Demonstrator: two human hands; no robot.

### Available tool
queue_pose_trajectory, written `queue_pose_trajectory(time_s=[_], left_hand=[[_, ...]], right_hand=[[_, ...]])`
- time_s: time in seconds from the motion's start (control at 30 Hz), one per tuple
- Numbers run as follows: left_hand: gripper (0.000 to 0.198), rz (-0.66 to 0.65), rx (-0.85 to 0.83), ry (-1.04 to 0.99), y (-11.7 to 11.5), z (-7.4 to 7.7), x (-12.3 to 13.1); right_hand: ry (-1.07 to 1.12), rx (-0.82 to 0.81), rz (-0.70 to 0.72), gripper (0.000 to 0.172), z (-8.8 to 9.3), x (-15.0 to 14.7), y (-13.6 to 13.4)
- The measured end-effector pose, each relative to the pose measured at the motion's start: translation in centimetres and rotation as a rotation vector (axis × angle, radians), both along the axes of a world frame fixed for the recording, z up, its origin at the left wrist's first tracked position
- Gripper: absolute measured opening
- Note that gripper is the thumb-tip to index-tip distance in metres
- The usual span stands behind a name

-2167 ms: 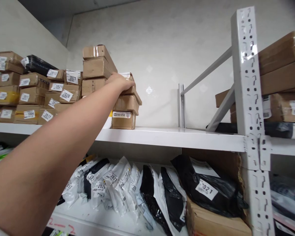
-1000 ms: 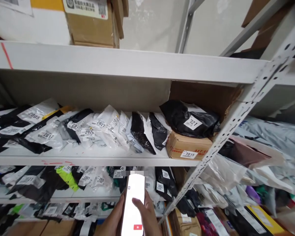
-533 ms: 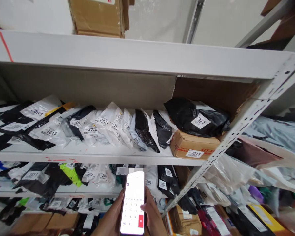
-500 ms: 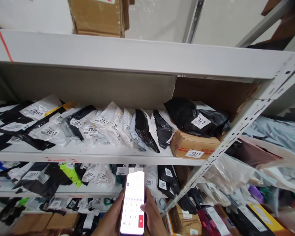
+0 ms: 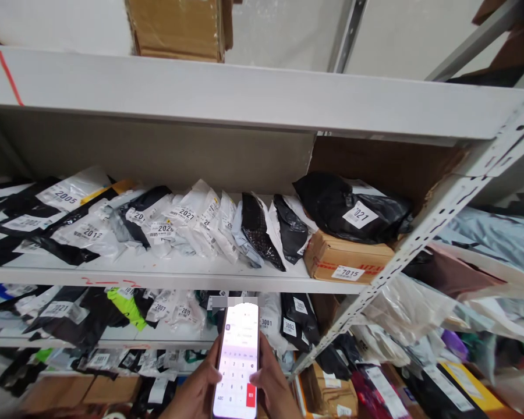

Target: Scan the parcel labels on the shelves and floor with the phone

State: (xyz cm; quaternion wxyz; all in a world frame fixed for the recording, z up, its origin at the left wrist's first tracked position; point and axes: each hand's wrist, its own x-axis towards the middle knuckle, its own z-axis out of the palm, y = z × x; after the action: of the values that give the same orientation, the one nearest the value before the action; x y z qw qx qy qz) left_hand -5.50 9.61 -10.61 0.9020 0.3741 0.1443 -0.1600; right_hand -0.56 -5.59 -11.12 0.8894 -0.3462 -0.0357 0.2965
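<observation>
A smartphone (image 5: pixel 237 361) is held upright at the bottom middle, its lit screen showing a number keypad with a red key at the lower right. My left hand (image 5: pixel 203 378) wraps the phone's left edge, its thumb at the left side of the keypad. On the opposite edge, my right hand (image 5: pixel 271 378) grips too, with its thumb over the screen's right side near the red key. Behind the phone, bagged parcels with number labels lie on the shelves; one white bag (image 5: pixel 269 323) reads 3001. The fingers behind the phone are hidden.
A white shelf (image 5: pixel 174 280) carries several labelled bags, a carton (image 5: pixel 349 259) marked 7015 and a black parcel (image 5: pixel 353 215) on top of it. A perforated white post (image 5: pixel 419 238) slants at right. Another rack with bags (image 5: pixel 484 291) stands beyond it. Overhead sits a cardboard box (image 5: pixel 177 29).
Small text has appeared on the upper part of the phone screen. My left thumb has come onto the keypad's left side, and my right thumb has shifted slightly down.
</observation>
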Motion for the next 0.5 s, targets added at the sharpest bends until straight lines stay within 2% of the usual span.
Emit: queue_pose_trajectory(time_s=[0.13,0.23,0.37,0.5], left_hand=[[0.113,-0.022,-0.005,-0.044,0.0,0.3,-0.1],[0.123,-0.058,0.030,-0.036,-0.2,1.1,0.0],[0.123,-0.078,0.076,-0.037,-0.4,1.4,0.2],[0.123,-0.069,-0.013,-0.093,-0.4,1.2,0.2]], right_hand=[[-0.022,0.007,-0.053,0.061,-0.9,0.0,0.0],[-0.067,0.004,-0.054,0.056,-0.7,-0.1,0.2],[-0.026,-0.019,-0.069,0.052,0.2,-0.3,0.5],[0.057,-0.085,-0.122,0.054,0.2,-0.5,0.8]])
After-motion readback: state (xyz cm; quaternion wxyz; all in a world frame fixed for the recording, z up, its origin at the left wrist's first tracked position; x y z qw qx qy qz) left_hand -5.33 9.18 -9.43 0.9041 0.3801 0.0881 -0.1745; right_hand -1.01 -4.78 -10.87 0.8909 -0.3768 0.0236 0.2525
